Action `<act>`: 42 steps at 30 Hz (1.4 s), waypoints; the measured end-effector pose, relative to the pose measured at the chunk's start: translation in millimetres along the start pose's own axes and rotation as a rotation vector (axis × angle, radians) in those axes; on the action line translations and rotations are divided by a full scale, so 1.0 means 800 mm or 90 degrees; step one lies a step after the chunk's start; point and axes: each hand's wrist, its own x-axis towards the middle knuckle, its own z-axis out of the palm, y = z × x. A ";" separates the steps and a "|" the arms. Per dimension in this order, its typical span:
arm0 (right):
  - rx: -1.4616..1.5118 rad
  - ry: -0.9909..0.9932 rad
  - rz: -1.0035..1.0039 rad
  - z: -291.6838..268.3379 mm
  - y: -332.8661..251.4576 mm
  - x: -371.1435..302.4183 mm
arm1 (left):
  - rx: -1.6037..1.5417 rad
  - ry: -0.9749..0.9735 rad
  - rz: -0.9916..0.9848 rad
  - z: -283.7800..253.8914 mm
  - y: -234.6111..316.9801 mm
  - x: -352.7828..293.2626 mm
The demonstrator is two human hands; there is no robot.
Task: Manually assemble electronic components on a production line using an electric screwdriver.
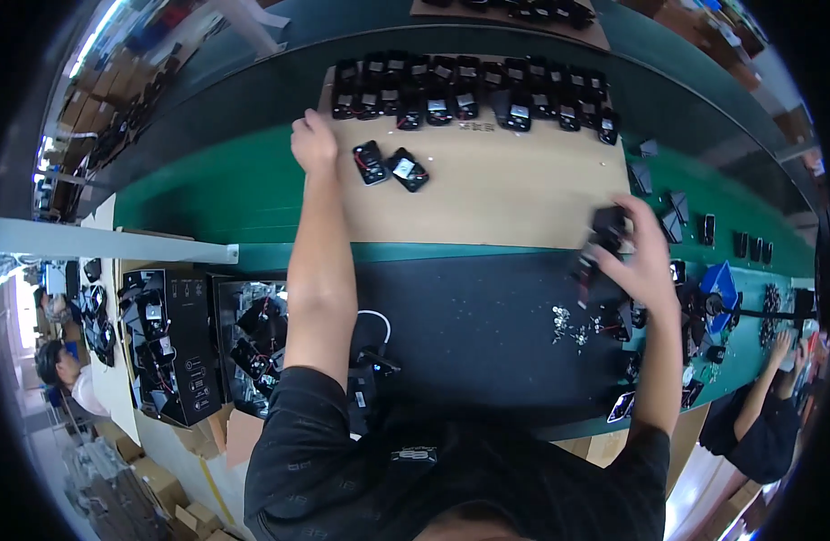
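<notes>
My right hand is closed around a black device, smeared by motion, over the right front corner of a brown cardboard sheet. At the sheet's left edge my left hand has its fingers curled on the board. Two black devices lie just right of it: one with a red wire, the other with a silver block. Along the far side of the sheet stand packed rows of similar black devices.
A black mat covers the near bench, with small screws scattered on it. Black parts and a blue bin crowd the right. Boxes of black parts stand left. A co-worker's arms show at far right.
</notes>
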 end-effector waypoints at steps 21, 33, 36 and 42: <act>-0.129 0.002 0.004 0.214 0.002 0.204 | 0.091 -0.404 0.452 -0.059 0.085 -0.164; -0.138 0.025 0.097 0.253 -0.021 0.192 | 0.041 -0.366 0.540 -0.031 0.043 -0.085; -0.097 0.044 0.139 0.270 -0.028 0.198 | 0.150 -0.289 0.623 -0.025 0.040 -0.072; -0.127 0.017 0.060 0.158 -0.047 0.110 | 0.216 -0.367 0.559 -0.053 0.055 -0.090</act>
